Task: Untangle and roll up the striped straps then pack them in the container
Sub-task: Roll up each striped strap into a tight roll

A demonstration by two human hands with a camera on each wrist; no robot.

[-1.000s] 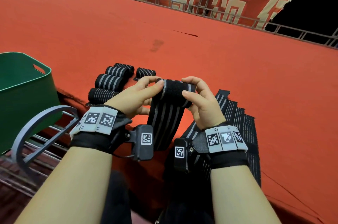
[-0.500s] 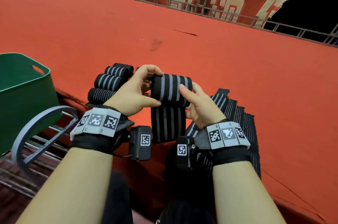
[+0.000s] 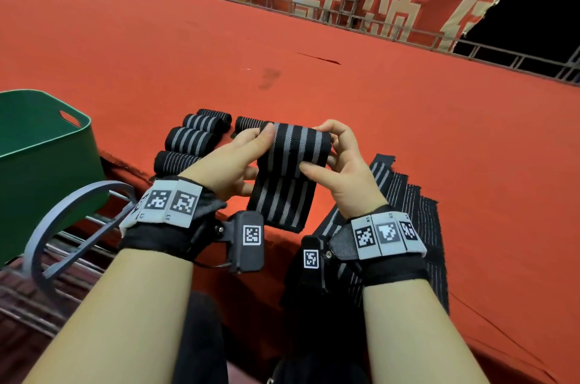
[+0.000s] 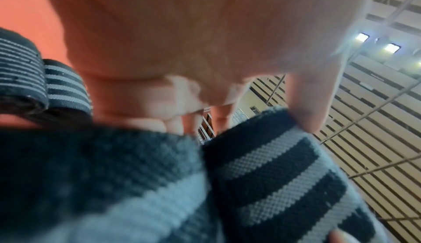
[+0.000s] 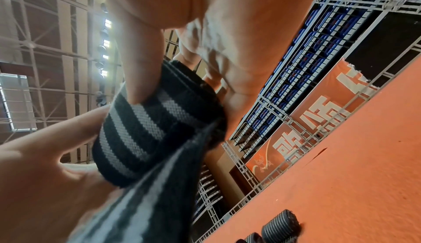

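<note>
Compared with half a second earlier, less loose tail is seen hanging below the partly rolled strap, and the roll is held slightly farther right. Left hand and right hand are each curled round one end of this roll, above the near edge of the red-covered bench. Unrolled straps are draped over that edge under the right wrist. Just beyond the left hand, finished rolls lie in a row. At far left a green container stands.
</note>
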